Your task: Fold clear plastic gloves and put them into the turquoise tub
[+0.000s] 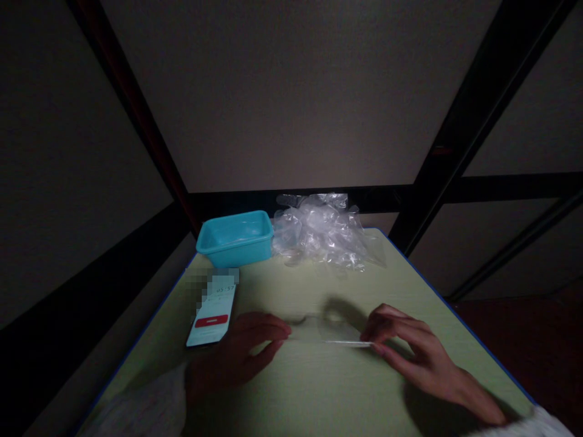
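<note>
A thin piece of clear plastic film (325,331) stretches between my two hands, low over the table. Its near edge shows as a bright white line toward the right; whether it is a bag or a glove I cannot tell. My left hand (248,346) pinches the left end between thumb and fingers, close beside the phone. At the other end, the thumb and fingertips of my right hand (405,346) are closed on the film's right corner.
A pale yellow-green table (300,388) with blue edging stands against a panelled wall. At its back left is a turquoise plastic basin (237,249), with a crumpled heap of clear plastic pieces (325,230) to its right. A lit phone (212,318) lies at the left.
</note>
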The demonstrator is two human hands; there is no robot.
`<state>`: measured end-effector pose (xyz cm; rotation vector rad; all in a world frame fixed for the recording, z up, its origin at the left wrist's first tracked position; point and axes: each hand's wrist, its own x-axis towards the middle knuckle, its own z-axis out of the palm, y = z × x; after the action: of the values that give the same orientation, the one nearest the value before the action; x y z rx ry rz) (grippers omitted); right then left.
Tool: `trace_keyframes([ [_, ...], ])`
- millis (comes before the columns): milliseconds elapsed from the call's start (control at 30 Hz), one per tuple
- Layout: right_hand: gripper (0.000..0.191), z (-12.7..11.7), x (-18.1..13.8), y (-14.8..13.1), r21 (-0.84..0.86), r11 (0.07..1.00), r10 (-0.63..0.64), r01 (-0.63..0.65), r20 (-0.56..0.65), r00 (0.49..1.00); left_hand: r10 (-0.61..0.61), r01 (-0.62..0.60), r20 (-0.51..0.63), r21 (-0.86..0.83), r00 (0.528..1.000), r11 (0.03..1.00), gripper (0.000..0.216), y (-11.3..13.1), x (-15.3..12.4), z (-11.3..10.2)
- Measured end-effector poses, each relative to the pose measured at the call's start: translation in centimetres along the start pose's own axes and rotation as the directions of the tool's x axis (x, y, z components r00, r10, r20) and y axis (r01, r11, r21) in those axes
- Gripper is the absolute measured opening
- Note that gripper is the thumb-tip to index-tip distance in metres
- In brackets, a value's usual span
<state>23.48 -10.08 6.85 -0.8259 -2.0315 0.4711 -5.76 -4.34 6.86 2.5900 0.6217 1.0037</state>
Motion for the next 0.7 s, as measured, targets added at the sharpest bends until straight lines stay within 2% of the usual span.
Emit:
trace_keyframes([
  [100, 0.009, -0.7, 0.6, -1.5, 0.091, 0.994, 0.07, -0.066, -0.037, 0.997, -0.133, 0.136, 0.032, -0.179, 0.991, 0.974, 0.017, 1.0, 0.7, -1.2],
  [167, 0.01, -1.2, 1.2, -2.4, 0.127, 0.984, 0.128, -0.121, -0.047, 0.991, -0.232, 0.235, 0.05, -0.327, 0.972, 0.915, 0.019, 1.6, 1.3, -1.8],
  [233, 0.013, -1.6, 1.9, -2.8, 0.186, 0.962, 0.208, -0.199, -0.029, 0.978, -0.348, 0.366, 0.133, -0.49, 0.928, 0.791, 0.023, 1.8, 2.0, -2.2],
  [300, 0.019, -1.7, 2.7, -2.5, 0.292, 0.906, 0.312, -0.307, 0.029, 0.95, -0.451, 0.521, 0.28, -0.605, 0.848, 0.603, 0.026, 1.5, 2.6, -2.2],
  [367, 0.026, -1.5, 3.2, -1.4, 0.384, 0.821, 0.416, -0.422, 0.103, 0.904, -0.54, 0.637, 0.379, -0.63, 0.751, 0.444, 0.028, 0.5, 3.1, -1.6],
  [500, 0.036, -0.2, 3.4, 2.3, 0.457, 0.681, 0.557, -0.572, 0.184, 0.81, -0.679, 0.737, 0.398, -0.596, 0.617, 0.319, 0.026, -2.5, 3.1, 0.7],
  [600, 0.04, 0.9, 2.8, 4.6, 0.455, 0.617, 0.602, -0.642, 0.254, 0.757, -0.701, 0.771, 0.415, -0.556, 0.58, 0.31, 0.027, -4.6, 2.6, 2.8],
  [700, 0.039, 1.6, 2.2, 5.7, 0.442, 0.594, 0.608, -0.672, 0.301, 0.735, -0.719, 0.798, 0.424, -0.519, 0.551, 0.306, 0.025, -5.8, 2.0, 4.2],
])
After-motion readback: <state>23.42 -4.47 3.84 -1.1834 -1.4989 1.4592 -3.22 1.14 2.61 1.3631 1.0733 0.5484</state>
